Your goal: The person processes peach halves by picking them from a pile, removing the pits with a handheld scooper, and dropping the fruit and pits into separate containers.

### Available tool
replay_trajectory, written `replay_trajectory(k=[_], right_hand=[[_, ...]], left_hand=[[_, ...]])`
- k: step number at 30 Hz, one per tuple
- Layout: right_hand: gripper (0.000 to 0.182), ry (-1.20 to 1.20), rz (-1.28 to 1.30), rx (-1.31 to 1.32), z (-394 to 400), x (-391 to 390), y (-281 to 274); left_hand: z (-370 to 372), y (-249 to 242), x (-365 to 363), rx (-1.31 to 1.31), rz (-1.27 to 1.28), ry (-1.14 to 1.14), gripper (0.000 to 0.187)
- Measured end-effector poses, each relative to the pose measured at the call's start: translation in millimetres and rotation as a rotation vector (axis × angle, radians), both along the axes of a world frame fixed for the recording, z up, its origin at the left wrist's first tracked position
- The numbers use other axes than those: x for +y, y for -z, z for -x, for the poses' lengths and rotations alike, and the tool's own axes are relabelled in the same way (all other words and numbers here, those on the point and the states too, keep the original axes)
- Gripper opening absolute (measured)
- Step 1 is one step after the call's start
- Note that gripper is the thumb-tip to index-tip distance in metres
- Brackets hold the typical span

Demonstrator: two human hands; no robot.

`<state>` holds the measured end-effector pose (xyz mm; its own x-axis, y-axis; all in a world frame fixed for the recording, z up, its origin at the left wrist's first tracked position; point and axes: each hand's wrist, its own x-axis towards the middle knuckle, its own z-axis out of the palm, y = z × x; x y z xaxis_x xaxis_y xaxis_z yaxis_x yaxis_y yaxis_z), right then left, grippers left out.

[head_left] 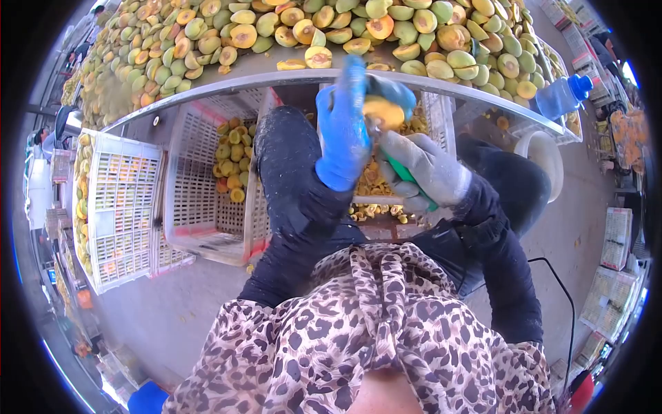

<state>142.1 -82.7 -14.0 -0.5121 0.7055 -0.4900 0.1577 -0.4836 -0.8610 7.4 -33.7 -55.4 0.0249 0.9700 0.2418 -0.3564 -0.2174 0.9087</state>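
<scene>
My left hand (pixel 339 138), in a blue glove, is raised in front of the table edge. Between its fingers is a yellow peach half (pixel 383 112), cut face turned toward me; motion smears the fingertips. My right hand (pixel 434 169), in a grey-white glove, is closed around the green handle of a pitting knife (pixel 403 176). The tool's metal end meets the near side of the peach half, and its exact shape is blurred. Below both hands, a crate (pixel 445 124) holds yellow scraps and pits, partly hidden by my hands.
Many halved peaches (pixel 303 31) are heaped on the metal-edged table (pixel 227 81) ahead. On the left, a white crate (pixel 196 165) contains peach halves, beside another crate (pixel 124 207). A blue water bottle (pixel 562 96) is at the table's right edge, above a white bucket (pixel 545 162).
</scene>
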Motion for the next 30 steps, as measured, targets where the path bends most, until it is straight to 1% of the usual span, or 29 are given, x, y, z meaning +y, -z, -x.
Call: replay_trajectory(k=[1,2,3,4,5,6,7,8,9,10,12,13,14,15,16,17,18,19,21,22,23,24,25,26,27,28,29,30], right_hand=[[0.056,0.054,0.154,0.112,0,-1,0],[0.056,0.058,0.154,0.109,0,-3,0],[0.053,0.054,0.062,0.024,1,-3,2],[0.051,0.05,-0.022,-0.056,2,-5,4],[0.051,0.056,-0.013,-0.051,0,-5,5],[0.051,0.017,0.111,0.019,-7,-1,3],[0.051,-0.024,0.228,0.086,-12,2,2],[0.049,-0.006,0.36,0.187,-13,3,3],[0.049,-0.004,0.362,0.189,-14,3,4],[0.049,-0.008,0.401,0.226,-15,4,7],[0.049,-0.008,0.446,0.259,-20,3,17],[0.051,-0.019,0.484,0.408,-21,2,25],[0.053,-0.035,0.519,0.557,-22,4,32],[0.053,-0.038,0.519,0.558,-22,6,36],[0.054,0.0,0.54,0.64,-22,7,41],[0.055,0.039,0.56,0.717,-23,8,45],[0.05,0.015,0.566,0.719,-26,10,49],[0.05,0.017,0.573,0.719,-27,10,49],[0.052,0.031,0.327,0.254,-25,12,44],[0.05,0.028,0.34,0.191,-26,15,46],[0.05,0.025,0.344,0.194,-28,16,51],[0.048,-0.034,0.194,0.027,-30,17,60],[0.046,-0.095,0.042,-0.139,-32,19,73],[0.041,-0.145,-0.212,-0.508,-32,20,93],[0.041,-0.147,-0.214,-0.503,-36,17,118],[0.035,-0.013,-0.56,-0.677,-42,16,142],[0.03,0.124,-0.912,-0.84,-45,19,154],[0.026,0.261,-0.649,-0.574,-38,25,129]], left_hand=[[-6,6,0,-0.037,-0.051,-0.209,0.06],[-8,7,0,-0.111,-0.036,-0.195,0.061],[-9,7,2,-0.114,-0.038,-0.197,0.061],[-6,7,1,-0.079,-0.04,-0.099,0.059],[-3,4,-1,-0.041,-0.038,0.006,0.057],[-1,2,-2,-0.007,-0.038,0.111,0.055],[1,4,-1,-0.008,-0.037,0.113,0.055],[4,6,0,-0.111,-0.007,0.234,0.052],[7,6,0,-0.215,0.024,0.352,0.049],[10,5,5,-0.214,0.026,0.355,0.049],[11,0,15,0.139,0.084,0.51,0.046],[5,7,11,0.136,0.087,0.51,0.046],[-6,19,6,-0.102,0.117,0.366,0.044],[-14,20,3,-0.335,0.146,0.219,0.043],[-17,19,9,-0.395,0.544,0.121,0.042],[-19,21,11,-0.394,0.547,0.121,0.042],[-21,24,14,-0.483,0.623,0.151,0.042],[-22,30,15,-0.572,0.704,0.18,0.043],[-11,53,29,-0.617,0.747,0.193,0.042],[0,60,35,-0.723,0.748,0.298,0.043],[10,65,40,-0.828,0.747,0.407,0.043],[17,65,43,-0.761,0.625,0.303,0.045],[26,64,53,-0.818,0.737,0.201,0.043],[31,61,57,-0.847,0.769,0.119,0.041],[35,59,60,-0.873,0.799,0.038,0.04],[41,57,57,-0.832,0.735,0.101,0.035],[41,54,58,-0.834,0.724,0.094,0.035],[39,52,52,-0.755,0.675,0.041,0.035]])
